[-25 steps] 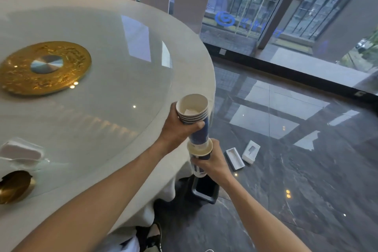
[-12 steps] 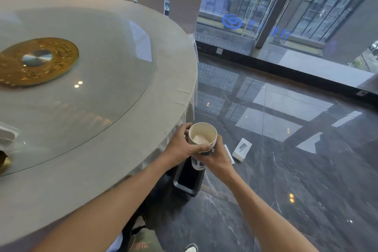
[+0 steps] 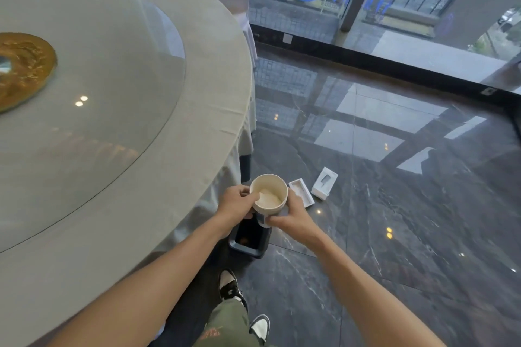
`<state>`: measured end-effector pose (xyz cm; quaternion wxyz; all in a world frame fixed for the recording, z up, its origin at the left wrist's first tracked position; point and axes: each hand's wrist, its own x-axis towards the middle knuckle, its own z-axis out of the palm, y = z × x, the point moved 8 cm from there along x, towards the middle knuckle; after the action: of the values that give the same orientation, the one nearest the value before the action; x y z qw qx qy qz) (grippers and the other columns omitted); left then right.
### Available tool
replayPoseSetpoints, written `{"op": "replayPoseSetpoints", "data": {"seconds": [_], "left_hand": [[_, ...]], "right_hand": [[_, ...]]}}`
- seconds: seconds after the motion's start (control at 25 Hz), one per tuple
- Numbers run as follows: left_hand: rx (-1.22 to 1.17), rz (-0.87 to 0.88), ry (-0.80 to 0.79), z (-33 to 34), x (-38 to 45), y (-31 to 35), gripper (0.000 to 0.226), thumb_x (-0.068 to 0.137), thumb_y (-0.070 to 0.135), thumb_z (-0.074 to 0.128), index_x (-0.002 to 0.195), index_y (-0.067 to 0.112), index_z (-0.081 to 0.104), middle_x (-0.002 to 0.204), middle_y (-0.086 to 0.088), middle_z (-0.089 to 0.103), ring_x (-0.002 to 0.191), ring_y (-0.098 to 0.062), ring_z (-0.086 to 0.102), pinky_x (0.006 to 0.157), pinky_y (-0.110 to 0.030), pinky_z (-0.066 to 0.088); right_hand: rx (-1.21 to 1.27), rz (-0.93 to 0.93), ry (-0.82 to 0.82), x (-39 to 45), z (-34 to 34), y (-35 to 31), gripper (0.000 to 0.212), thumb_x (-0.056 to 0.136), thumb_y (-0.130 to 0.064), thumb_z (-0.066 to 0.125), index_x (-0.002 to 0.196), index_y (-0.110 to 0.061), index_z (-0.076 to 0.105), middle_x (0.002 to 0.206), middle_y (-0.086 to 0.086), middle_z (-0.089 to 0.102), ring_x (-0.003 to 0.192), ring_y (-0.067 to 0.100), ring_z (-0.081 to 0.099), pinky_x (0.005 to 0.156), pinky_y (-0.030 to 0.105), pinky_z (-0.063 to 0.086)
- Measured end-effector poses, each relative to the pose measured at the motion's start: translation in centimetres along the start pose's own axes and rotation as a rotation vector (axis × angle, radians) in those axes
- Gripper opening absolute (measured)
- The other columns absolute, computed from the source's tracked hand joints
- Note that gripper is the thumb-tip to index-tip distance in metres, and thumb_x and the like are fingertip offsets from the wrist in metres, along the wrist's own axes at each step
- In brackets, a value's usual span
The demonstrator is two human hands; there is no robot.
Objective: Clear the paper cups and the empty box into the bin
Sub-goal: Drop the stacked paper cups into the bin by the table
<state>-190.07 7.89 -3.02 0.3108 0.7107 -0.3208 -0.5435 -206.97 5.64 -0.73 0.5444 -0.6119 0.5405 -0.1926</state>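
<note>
Since one second ago, cup stack lowered from table-edge height to just above the bin; hands drawn together around it; view shifted so the gold disc sits at the left edge.

Table (image 3: 118,110): round, pale cloth, glass turntable on top, gold disc (image 3: 24,70) at its hub, partly cut off by the frame.

Floor (image 3: 394,220): dark polished marble, reflecting the window.

Bin (image 3: 249,238): small, dark, open-topped, standing on the floor beside the table skirt, directly under the cups; partly hidden by them.

Box tray (image 3: 302,195): white, open, lying on the floor beyond the bin, just beside the right hand.

Box lid (image 3: 324,184): white, lying on the floor just right of the tray, apart from the bin.

Paper cups (image 3: 268,197): nested stack, cream inside, mouth up, held in the air over the bin opening.

Left hand (image 3: 235,204): fingers curled round the left side of the stack near the rim.

Right hand (image 3: 293,213): fingers and thumb wrapped round the right side and lower part of the stack.

Shoes (image 3: 229,287): black and white, on the floor near the bin.
</note>
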Motion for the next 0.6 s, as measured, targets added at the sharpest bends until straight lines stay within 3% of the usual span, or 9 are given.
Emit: {"op": "replayPoseSetpoints", "data": {"seconds": [0.08, 0.16, 0.24, 0.4, 0.52, 0.6], "left_hand": [[0.019, -0.021, 0.003, 0.5, 1.7, -1.5, 0.016, 0.099, 0.018, 0.068, 0.113, 0.014, 0.075, 0.098, 0.000, 0.076, 0.084, -0.015, 0.071, 0.054, -0.017, 0.056], [0.029, -0.061, -0.013, 1.3, 4.2, -3.5, 0.017, 0.098, 0.018, 0.069, 0.113, 0.017, 0.075, 0.099, 0.001, 0.076, 0.082, -0.014, 0.071, 0.054, -0.017, 0.054], [0.035, -0.093, -0.032, 2.2, 6.0, -5.9, 0.019, 0.097, 0.018, 0.069, 0.115, 0.019, 0.074, 0.102, 0.000, 0.078, 0.078, -0.016, 0.072, 0.055, -0.020, 0.053], [0.023, -0.181, -0.041, 3.2, 8.5, -10.7, 0.023, 0.092, 0.016, 0.072, 0.115, 0.022, 0.075, 0.102, -0.005, 0.078, 0.088, -0.024, 0.076, 0.066, -0.030, 0.063], [-0.004, -0.244, -0.006, 4.0, 10.8, -15.2, 0.025, 0.089, 0.017, 0.078, 0.113, 0.025, 0.074, 0.102, -0.004, 0.077, 0.098, -0.024, 0.075, 0.088, -0.043, 0.064], [-0.013, -0.278, 0.034, 4.5, 12.6, -18.6, 0.033, 0.087, 0.014, 0.081, 0.118, 0.021, 0.074, 0.104, -0.002, 0.076, 0.102, -0.020, 0.073, 0.094, -0.045, 0.062]], "right_hand": [[0.027, 0.109, -0.096, 0.9, 0.3, 1.9, 0.065, 0.078, -0.004, 0.079, 0.136, -0.018, 0.054, 0.128, 0.003, 0.064, 0.120, 0.016, 0.063, 0.097, 0.036, 0.057], [0.069, 0.247, -0.155, 2.6, 0.9, 4.3, 0.050, 0.090, -0.016, 0.071, 0.137, -0.021, 0.052, 0.124, -0.004, 0.065, 0.106, -0.001, 0.067, 0.080, 0.018, 0.057], [0.055, 0.356, -0.127, 3.9, 1.0, 6.7, 0.035, 0.100, -0.025, 0.062, 0.134, -0.022, 0.055, 0.120, -0.006, 0.067, 0.099, 0.002, 0.067, 0.072, 0.013, 0.052], [-0.083, 0.429, -0.075, 7.1, 2.2, 12.0, 0.028, 0.100, -0.011, 0.056, 0.128, -0.010, 0.062, 0.117, 0.016, 0.069, 0.096, 0.024, 0.067, 0.084, 0.038, 0.055], [-0.132, 0.463, -0.082, 9.7, 4.3, 16.7, 0.027, 0.098, -0.011, 0.058, 0.124, -0.009, 0.063, 0.116, 0.012, 0.070, 0.107, 0.029, 0.068, 0.094, 0.051, 0.056], [-0.140, 0.482, -0.077, 11.5, 5.9, 20.2, 0.022, 0.098, -0.015, 0.058, 0.120, -0.012, 0.061, 0.113, 0.007, 0.070, 0.105, 0.026, 0.068, 0.093, 0.050, 0.057]]}}
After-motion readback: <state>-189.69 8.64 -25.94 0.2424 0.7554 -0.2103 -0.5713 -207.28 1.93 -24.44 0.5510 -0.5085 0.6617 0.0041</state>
